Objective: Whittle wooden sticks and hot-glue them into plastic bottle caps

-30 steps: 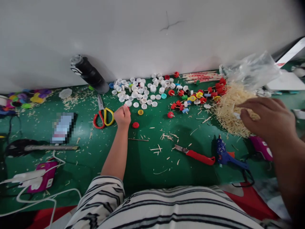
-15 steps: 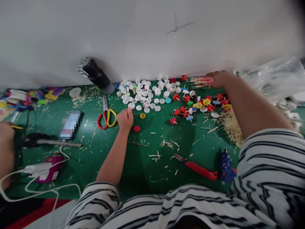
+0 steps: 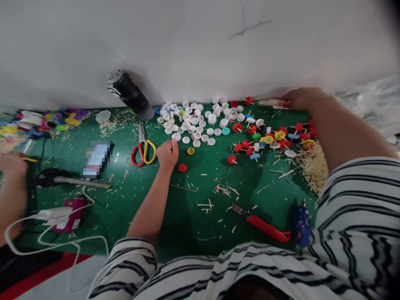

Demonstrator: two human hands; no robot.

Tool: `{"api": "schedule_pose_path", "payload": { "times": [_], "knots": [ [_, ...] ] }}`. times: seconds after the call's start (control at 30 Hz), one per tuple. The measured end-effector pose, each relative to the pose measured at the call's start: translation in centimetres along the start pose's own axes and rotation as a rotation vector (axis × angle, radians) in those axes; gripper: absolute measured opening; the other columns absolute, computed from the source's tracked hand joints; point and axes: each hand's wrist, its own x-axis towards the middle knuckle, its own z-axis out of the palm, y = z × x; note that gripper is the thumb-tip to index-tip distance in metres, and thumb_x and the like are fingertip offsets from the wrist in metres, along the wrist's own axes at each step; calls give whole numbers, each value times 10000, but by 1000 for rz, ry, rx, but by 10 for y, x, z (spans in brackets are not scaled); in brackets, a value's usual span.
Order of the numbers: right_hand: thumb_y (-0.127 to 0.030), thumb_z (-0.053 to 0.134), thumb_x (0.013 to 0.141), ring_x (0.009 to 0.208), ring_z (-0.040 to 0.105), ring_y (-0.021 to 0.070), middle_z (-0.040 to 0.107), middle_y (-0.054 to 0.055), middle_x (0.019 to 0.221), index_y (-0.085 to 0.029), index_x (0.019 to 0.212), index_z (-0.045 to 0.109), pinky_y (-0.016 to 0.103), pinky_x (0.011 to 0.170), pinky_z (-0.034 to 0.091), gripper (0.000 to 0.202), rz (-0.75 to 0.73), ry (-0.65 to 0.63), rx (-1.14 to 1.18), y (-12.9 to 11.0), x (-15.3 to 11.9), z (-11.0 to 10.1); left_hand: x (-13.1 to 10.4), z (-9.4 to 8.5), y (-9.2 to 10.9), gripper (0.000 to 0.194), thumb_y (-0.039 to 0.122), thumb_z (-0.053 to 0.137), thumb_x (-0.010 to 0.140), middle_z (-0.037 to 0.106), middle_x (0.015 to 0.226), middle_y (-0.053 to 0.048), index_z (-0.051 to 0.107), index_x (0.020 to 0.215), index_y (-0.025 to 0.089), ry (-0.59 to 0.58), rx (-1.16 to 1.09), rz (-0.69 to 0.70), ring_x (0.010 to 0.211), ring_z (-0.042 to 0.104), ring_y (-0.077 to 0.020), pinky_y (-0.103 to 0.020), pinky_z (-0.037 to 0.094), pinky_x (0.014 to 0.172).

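While the left hand (image 3: 168, 155) made a closed fist just beside the scissors (image 3: 142, 132) — whatever it held, if anything, was hidden — the right hand (image 3: 301, 100) touched the sticks (image 3: 276, 103) at the tabletop's (image 3: 118, 216) wall-side edge, its grip impossible to tell. White caps (image 3: 212, 119) lay between the hands, and a red cap (image 3: 182, 168) lay near the fist.

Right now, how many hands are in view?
3: left hand beside the scissors, right hand at the sticks, another person's hand at the left edge.
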Motion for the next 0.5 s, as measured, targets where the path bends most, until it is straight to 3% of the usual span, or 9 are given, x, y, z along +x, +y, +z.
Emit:
{"api": "schedule_pose_path", "payload": {
  "times": [0.1,0.17,0.33,0.4,0.5],
  "knots": [
    [-589,92,841,916,752,167,741,183,986,-9,362,377,373,590,408,805,-83,-286,-29,1,2,-12,0,1,-1,540,403,414,1048,555,568,-46,454,536,237,-6,0,-12,583,520,-163,-345,345,633],
    [-533,17,826,1061,719,227,726,197,1083,-24,332,284,398,607,410,758,-93,-387,-105,2,5,-20,0,2,-2,542,402,429,1051,562,577,-44,457,537,233,-10,-3,-17,593,533,-161,-340,353,637],
    [-385,-180,748,1110,698,207,706,195,1123,-83,301,94,466,627,378,605,-139,-328,-149,2,16,-31,0,3,-3,546,398,438,1062,555,579,-39,447,543,229,0,-15,-8,586,526,-155,-341,345,637],
    [-495,-129,826,1093,720,124,736,193,1119,-80,293,205,414,636,374,754,-90,-276,-159,-1,18,-30,0,3,-4,547,387,434,1059,545,568,-38,431,536,228,4,-20,6,573,507,-152,-342,332,632],
    [-711,234,876,993,716,-20,789,151,1102,-91,381,500,281,621,349,837,-16,-190,-155,-7,15,-28,1,4,-5,535,380,434,1047,525,557,-35,413,535,226,12,-24,28,564,475,-147,-342,301,621]
  ]
}}
